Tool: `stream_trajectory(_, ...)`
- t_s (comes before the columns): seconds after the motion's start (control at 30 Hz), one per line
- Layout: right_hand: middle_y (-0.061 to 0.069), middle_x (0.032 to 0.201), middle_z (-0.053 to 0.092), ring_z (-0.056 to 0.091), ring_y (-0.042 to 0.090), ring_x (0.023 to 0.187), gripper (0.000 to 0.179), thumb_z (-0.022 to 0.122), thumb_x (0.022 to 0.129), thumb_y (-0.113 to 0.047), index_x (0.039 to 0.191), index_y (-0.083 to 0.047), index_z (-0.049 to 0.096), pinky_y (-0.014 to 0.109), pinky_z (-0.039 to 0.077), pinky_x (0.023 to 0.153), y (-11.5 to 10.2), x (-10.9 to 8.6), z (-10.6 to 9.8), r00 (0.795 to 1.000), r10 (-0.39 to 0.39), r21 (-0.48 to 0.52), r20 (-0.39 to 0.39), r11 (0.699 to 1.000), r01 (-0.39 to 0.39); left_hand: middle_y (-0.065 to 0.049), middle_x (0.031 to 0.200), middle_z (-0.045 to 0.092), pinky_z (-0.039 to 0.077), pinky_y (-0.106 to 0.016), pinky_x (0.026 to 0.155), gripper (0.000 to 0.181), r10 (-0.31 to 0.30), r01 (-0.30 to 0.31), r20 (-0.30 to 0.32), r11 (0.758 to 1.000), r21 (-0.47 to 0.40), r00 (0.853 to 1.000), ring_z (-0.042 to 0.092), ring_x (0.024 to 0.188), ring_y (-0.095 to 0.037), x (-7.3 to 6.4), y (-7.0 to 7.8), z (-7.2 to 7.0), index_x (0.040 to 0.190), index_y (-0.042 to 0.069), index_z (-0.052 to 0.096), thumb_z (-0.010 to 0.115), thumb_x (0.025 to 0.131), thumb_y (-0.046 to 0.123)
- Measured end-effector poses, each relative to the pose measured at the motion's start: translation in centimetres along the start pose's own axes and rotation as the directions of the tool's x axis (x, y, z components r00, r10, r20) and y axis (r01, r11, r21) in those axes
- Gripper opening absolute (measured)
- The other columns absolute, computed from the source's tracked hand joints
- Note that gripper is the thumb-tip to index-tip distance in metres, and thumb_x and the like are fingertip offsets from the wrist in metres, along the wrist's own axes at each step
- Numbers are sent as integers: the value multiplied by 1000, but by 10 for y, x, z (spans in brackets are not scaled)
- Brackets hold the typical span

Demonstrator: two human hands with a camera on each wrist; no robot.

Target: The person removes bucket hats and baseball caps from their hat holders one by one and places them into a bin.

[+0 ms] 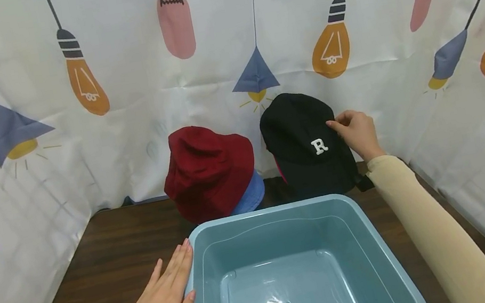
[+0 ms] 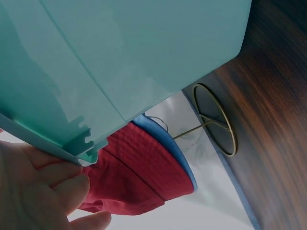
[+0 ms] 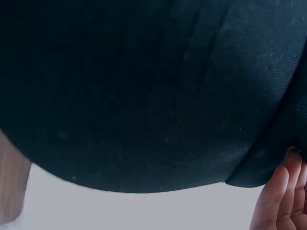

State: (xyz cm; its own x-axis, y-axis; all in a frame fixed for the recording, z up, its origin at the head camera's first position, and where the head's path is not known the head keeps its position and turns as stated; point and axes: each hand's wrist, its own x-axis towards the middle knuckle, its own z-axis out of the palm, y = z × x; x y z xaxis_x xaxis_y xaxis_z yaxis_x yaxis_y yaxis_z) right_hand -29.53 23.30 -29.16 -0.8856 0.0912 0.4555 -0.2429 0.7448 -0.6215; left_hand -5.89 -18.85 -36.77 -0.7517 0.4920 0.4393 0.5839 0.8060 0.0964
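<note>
A black baseball cap (image 1: pixel 305 146) with a white letter R stands upright at the back. My right hand (image 1: pixel 358 132) pinches its right side between thumb and fingers. In the right wrist view the cap's dark cloth (image 3: pixel 144 96) fills most of the picture, with the fingers (image 3: pixel 283 196) at its edge. My left hand (image 1: pixel 162 301) rests with straight fingers against the left rim of a light blue plastic basin (image 1: pixel 277 213). Seen from the left wrist, the left hand (image 2: pixel 43 187) touches the rim from outside. The basin's inside shows no objects.
Left of the cap is a red bucket hat (image 1: pixel 207 171) with a blue brim (image 1: pixel 250 193) under it. A round wire stand base (image 2: pixel 216 120) shows below that hat. The dark wooden table (image 1: pixel 86 287) meets a white lamp-patterned curtain (image 1: pixel 128 85) at the back and sides.
</note>
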Motion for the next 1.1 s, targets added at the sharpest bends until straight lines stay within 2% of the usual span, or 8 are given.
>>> stream_trajectory(0.13,18,86,64,56,21,71,31,63,93,-26,95,6,64,22,43,59,0,0,1,1000,22,25,0,999,-22,-13,152,32,-10,-19,110,70,-11,11,9,1000,-9,1000,9,143,-9,0,0,0,150,1,25,59,92,23)
stream_trajectory(0.33,15,86,61,54,14,65,28,62,93,-22,97,5,60,14,45,56,2,0,4,998,62,134,6,989,-63,-13,152,32,-8,-19,110,70,-11,11,7,1000,-10,1000,15,143,-13,-1,0,1,149,1,26,59,91,23)
stream_trajectory(0.53,11,84,57,51,5,61,25,61,94,-18,98,7,57,13,48,56,3,0,6,996,89,234,14,968,-90,-12,152,31,-7,-20,111,70,2,-2,-6,1000,-6,1000,13,143,-10,-1,0,1,150,2,24,58,93,24)
stream_trajectory(0.73,9,84,54,51,4,64,26,58,96,-17,99,8,53,14,49,59,3,-1,5,994,109,325,28,939,-112,-13,153,31,-7,-20,111,70,6,-6,-6,1000,-1,1000,14,143,-12,0,-1,2,150,1,24,58,92,23)
stream_trajectory(1.1,9,83,54,51,6,67,30,56,97,-20,101,9,52,16,49,62,0,-3,3,996,82,366,28,927,-87,-12,153,31,-7,-21,111,69,14,-14,-9,1000,4,1000,10,143,-9,-1,-2,3,150,2,24,55,94,27)
